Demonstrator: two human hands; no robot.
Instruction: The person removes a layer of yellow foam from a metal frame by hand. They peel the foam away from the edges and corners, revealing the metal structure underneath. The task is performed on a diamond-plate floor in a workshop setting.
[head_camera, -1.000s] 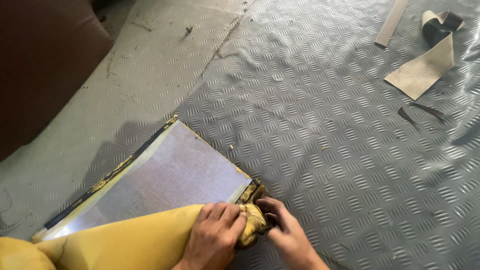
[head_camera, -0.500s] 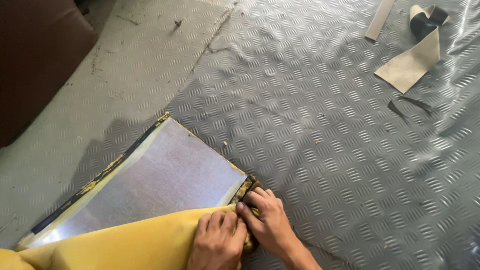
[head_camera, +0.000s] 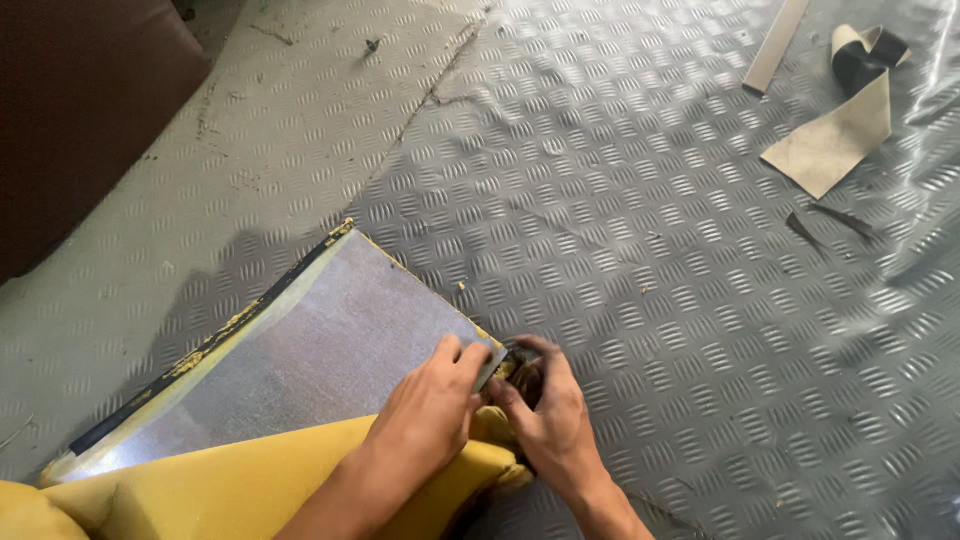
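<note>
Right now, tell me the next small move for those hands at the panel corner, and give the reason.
Probably pull the yellow cover a little further over the corner of the grey panel. Both the left hand and the right hand pinch at that near corner, where the cover's edge is bunched, while most of the panel lies bare on the tread-plate floor.

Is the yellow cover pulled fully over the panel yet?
No. The yellow cover wraps only the near edge; most of the grey panel lies bare.
</note>
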